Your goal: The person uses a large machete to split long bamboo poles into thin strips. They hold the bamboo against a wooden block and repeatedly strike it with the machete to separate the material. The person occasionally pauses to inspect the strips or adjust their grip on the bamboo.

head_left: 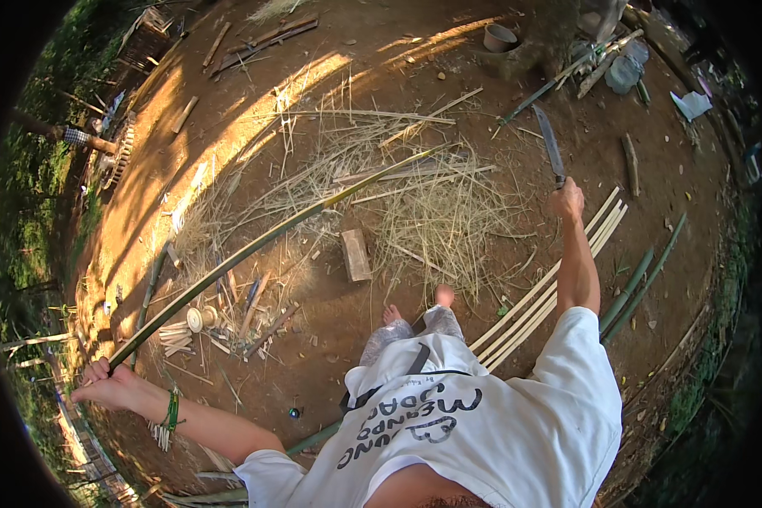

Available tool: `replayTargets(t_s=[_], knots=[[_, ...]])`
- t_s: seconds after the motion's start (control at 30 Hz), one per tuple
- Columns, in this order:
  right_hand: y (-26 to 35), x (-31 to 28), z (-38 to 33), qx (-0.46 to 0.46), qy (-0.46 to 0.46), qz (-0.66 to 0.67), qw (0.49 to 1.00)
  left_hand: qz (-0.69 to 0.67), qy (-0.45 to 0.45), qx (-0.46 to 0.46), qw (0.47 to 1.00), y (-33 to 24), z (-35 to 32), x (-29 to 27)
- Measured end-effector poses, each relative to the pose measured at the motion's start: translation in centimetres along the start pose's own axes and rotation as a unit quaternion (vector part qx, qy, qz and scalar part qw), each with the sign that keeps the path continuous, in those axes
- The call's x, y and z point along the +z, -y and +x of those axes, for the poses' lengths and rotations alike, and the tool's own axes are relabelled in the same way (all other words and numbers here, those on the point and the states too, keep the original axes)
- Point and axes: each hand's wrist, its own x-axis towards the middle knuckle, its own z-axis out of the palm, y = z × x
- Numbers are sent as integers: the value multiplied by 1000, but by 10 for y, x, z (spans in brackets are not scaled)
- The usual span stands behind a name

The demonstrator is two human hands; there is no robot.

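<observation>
My left hand (110, 385), stretched out to the lower left, is closed round the near end of a long green split bamboo pole (245, 251). The pole slants up and away to the right, its far end over a heap of thin shavings. On the right, my right hand (567, 200) grips the handle of a machete (551, 146). Its long dark blade points away from me, well apart from the pole. Below that forearm, several pale bamboo strips (538, 302) lie side by side on the ground.
Bamboo shavings (444, 224) cover the dirt ahead of my feet, beside a wooden block (356, 256). Offcuts and a spool (200, 319) lie at the left. Green bamboo poles (627, 292) rest at the right. A bucket (499, 38) and a white sheet (691, 104) sit farther off.
</observation>
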Motion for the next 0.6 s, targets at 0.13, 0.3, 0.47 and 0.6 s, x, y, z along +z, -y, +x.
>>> replayTargets(t_s=[0.13, 0.3, 0.47, 0.6], knots=[[-29, -28, 6, -35, -93, 15, 995, -72, 77, -45, 993, 1, 3, -5], [1, -2, -63, -153, -94, 134, 975, -183, 249, -45, 950, 1, -3, -6], [99, 22, -177, -105, 210, 284, 930, -297, 330, -21, 896, 20, -18, 12], [176, 31, -267, -139, 284, 386, 867, -389, 364, -73, 843, 14, -8, 5]])
